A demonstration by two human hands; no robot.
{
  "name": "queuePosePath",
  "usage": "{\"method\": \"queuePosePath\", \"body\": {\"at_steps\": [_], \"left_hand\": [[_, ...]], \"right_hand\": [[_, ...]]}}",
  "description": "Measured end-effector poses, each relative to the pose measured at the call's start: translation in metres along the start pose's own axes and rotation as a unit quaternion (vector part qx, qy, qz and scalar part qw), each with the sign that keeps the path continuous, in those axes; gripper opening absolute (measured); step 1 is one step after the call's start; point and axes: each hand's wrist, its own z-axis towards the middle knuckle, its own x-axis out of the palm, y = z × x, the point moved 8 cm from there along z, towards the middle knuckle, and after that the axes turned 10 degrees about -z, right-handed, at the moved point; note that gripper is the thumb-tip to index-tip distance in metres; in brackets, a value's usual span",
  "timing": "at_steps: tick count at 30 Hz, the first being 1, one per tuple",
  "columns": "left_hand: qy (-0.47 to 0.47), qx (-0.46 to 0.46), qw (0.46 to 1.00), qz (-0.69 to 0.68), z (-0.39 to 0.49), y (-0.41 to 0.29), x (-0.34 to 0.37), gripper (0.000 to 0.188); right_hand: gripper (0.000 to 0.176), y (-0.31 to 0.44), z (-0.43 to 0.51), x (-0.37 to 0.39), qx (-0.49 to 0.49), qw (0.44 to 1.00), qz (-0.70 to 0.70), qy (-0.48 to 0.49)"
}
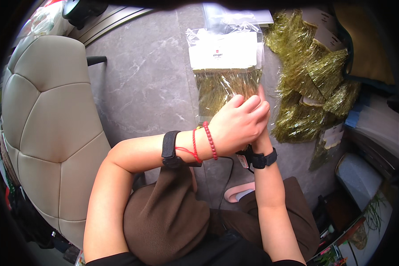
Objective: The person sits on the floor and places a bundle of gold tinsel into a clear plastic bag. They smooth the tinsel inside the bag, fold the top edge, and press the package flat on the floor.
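A clear plastic bag (201, 89) with gold tinsel fringe (226, 81) inside lies before me. Across its upper part runs a white header card (222, 58) that bears print. My left hand (241, 118), with red bracelets at the wrist, is curled over the bag's lower right part; its fingertips are hidden. Beneath it, my right hand (261, 94) is mostly covered. One finger of the right hand points up along the bag's right edge, and what its other fingers do cannot be seen. Both wrists carry black straps.
Gold tinsel garlands (306, 76) with white cards are heaped to the right on the grey marbled floor (139, 76). A beige padded chair (53, 116) stands at left. A black cable (229, 179) hangs near my knees, by a pink slipper (234, 191).
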Motion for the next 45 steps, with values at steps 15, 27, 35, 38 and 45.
{"method": "queuePosePath", "body": {"at_steps": [15, 27, 35, 38, 45], "left_hand": [[-0.085, -0.004, 0.996, -0.013, 0.022, -0.004, 0.011, 0.011], [-0.101, 0.083, 0.985, -0.114, -0.014, -0.009, -0.012, 0.029], [-0.228, -0.043, 0.972, -0.028, -0.044, 0.049, -0.032, 0.037], [-0.248, -0.044, 0.967, -0.022, -0.047, 0.058, -0.035, 0.031], [-0.186, -0.009, 0.965, -0.186, -0.058, 0.074, -0.035, 0.035]], "right_hand": [[0.065, 0.012, -0.003, 0.01, 0.006, 0.986, -0.149, -0.081], [0.059, 0.014, 0.004, -0.005, 0.015, 0.989, -0.074, -0.128], [0.034, 0.0, 0.014, -0.043, 0.05, 0.991, 0.017, -0.122], [0.029, 0.001, 0.015, -0.044, 0.051, 0.991, 0.02, -0.119], [0.029, -0.006, 0.013, -0.056, 0.073, 0.988, 0.067, -0.116]]}}
